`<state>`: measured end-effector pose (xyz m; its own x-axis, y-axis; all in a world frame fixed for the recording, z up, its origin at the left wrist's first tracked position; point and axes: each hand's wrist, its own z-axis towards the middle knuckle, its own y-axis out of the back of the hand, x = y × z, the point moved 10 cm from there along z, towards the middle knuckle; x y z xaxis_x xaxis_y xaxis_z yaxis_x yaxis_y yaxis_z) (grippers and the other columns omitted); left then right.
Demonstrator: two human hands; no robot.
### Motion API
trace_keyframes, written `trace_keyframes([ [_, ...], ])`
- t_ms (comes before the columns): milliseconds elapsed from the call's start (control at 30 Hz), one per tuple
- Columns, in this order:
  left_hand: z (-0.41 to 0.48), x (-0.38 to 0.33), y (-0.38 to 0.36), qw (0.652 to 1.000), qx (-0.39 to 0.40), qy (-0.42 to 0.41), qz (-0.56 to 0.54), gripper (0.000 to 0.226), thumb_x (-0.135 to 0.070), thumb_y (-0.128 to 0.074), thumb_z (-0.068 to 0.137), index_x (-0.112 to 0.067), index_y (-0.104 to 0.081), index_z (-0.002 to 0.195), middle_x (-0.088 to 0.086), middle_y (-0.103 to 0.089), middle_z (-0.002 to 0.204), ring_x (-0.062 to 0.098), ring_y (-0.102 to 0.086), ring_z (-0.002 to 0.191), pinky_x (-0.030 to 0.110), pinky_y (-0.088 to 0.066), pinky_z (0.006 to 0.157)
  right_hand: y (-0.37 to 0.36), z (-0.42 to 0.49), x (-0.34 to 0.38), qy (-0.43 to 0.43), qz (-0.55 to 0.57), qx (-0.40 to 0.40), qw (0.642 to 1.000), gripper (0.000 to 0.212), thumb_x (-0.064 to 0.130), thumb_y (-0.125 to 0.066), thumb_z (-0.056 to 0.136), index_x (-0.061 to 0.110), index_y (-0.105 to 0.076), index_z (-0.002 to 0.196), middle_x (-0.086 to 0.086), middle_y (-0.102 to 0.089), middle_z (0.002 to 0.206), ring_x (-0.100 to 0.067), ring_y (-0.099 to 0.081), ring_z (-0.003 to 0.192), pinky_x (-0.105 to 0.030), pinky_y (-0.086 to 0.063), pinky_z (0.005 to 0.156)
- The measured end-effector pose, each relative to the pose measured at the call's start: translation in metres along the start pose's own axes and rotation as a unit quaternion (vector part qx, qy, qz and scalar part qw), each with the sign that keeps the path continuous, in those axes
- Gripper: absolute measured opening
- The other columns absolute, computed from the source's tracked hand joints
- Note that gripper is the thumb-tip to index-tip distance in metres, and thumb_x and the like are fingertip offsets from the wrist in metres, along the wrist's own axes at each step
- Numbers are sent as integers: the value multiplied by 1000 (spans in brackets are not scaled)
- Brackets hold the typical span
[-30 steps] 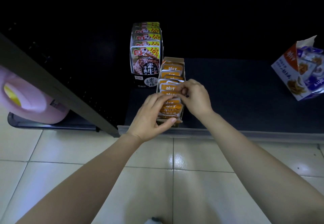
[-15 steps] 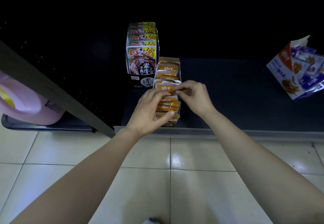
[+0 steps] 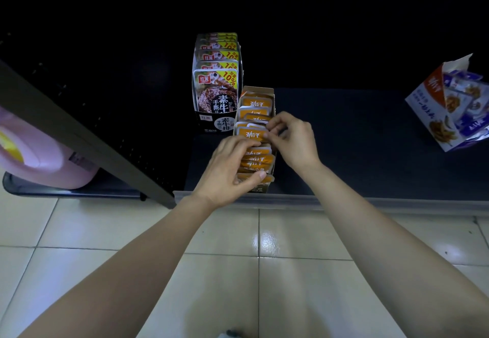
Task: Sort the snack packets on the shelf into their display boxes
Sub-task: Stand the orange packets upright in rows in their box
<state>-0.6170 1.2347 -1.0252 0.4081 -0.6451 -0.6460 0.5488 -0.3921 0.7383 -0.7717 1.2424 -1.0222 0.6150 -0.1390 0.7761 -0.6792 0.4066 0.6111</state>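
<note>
Here the left hand (image 3: 229,169) curls around front orange packets (image 3: 256,159) while the right hand (image 3: 294,141) pinches another's corner.

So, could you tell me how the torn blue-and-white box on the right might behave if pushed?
The blue-and-white box looks tilted, so it would probably tip rather than slide. Its torn top is open and packets poke out, so some may spill.

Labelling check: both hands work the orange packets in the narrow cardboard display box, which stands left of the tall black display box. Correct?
No. The head view shows the narrow cardboard display box of orange packets standing right of the tall black display box. The left hand and right hand both grip packets.
</note>
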Motion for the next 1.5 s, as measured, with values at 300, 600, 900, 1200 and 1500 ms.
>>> trace_keyframes([
  [300, 3, -3, 2, 999, -15, -31, 40, 61, -59, -51, 85, -21, -50, 133, 0, -36, 141, 18, -36, 128, 40, -35, 106, -4, -9, 3, 60, 40, 81, 994, 14, 6, -62, 92, 11, -70, 102, 4, -60, 96, -1, -55, 82, -13, -44, 74],
  [600, 4, -6, 6, 995, -30, -37, 91, 61, -60, -49, 84, -20, -55, 128, 1, -46, 133, 19, -41, 122, 38, -34, 103, 7, -4, -9, 10, 54, 37, 998, 15, 12, -59, 93, 16, -71, 103, 3, -67, 93, -10, -63, 84, -36, -56, 77],
  [900, 0, -6, 4, 995, -24, -33, 87, 62, -60, -48, 85, -19, -53, 130, 2, -48, 130, 19, -38, 124, 38, -33, 103, 4, -2, -1, 14, -73, -19, 997, 11, 13, -73, 83, 16, -63, 87, 4, -52, 95, -9, -52, 82, -29, -50, 71],
  [1200, 0, -10, 4, 995, -21, -54, 85, 59, -59, -46, 88, -19, -53, 131, 3, -49, 133, 23, -25, 145, 46, -15, 121, -8, -1, 12, 7, 104, 64, 992, 14, 3, -64, 89, 12, -73, 95, 7, -69, 86, 1, -65, 79, -13, -52, 75],
  [1500, 7, -7, -1, 998, -4, -43, 52, 57, -58, -49, 86, -20, -53, 128, 3, -48, 140, 22, -41, 134, 48, -24, 117, 5, 2, 7, 28, 28, 22, 999, 23, 3, -59, 92, 13, -73, 106, 2, -66, 101, -4, -62, 89, -17, -51, 81],
])
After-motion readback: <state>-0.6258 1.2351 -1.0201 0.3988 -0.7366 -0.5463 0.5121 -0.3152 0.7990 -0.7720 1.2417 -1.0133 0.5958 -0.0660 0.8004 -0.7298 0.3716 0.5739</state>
